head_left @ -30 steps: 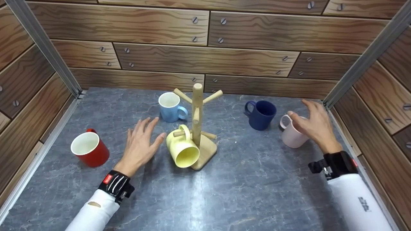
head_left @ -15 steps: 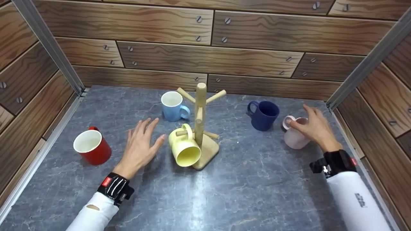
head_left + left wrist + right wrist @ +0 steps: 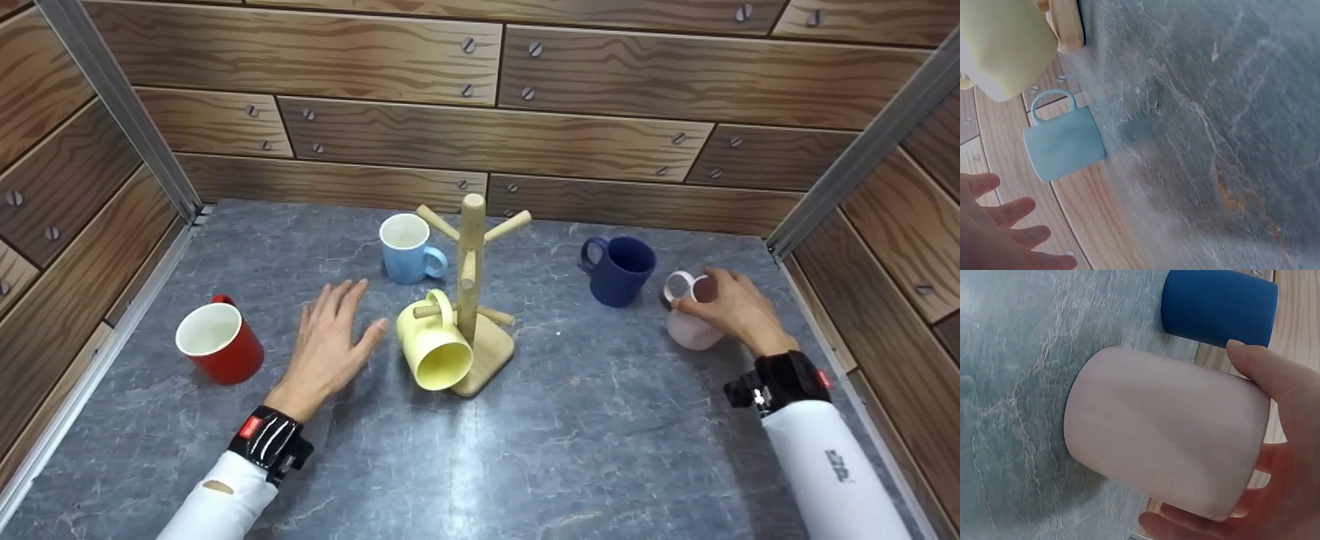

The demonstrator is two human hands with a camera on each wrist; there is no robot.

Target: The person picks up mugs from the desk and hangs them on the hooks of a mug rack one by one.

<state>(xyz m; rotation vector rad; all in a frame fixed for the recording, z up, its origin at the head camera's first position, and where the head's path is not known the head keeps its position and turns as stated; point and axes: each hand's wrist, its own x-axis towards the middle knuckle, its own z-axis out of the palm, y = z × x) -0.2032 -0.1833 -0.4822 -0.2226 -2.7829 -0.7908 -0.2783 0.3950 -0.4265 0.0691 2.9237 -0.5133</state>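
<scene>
On the right, a pale pink mug (image 3: 694, 330) stands upright on the grey table. My right hand (image 3: 739, 311) grips it near the rim from above, thumb on the handle side and fingers round the opposite side. In the right wrist view the mug's pink wall (image 3: 1162, 433) fills the middle. My left hand (image 3: 319, 349) hovers above the table with fingers spread, holding nothing. It is between a red mug (image 3: 223, 349) and a yellow mug (image 3: 435, 352). The yellow mug hangs by its handle on a peg of a wooden mug tree (image 3: 471, 247).
A light blue mug (image 3: 409, 255) stands behind the mug tree's left side. The dark blue mug (image 3: 621, 274) stands upright close to the pink one, handle to the left. Wood-patterned walls (image 3: 360, 135) enclose the back and sides.
My right hand has lowered onto the pink mug, its fingers closing in round the rim. The left hand keeps its pose, and the view has shifted slightly.
</scene>
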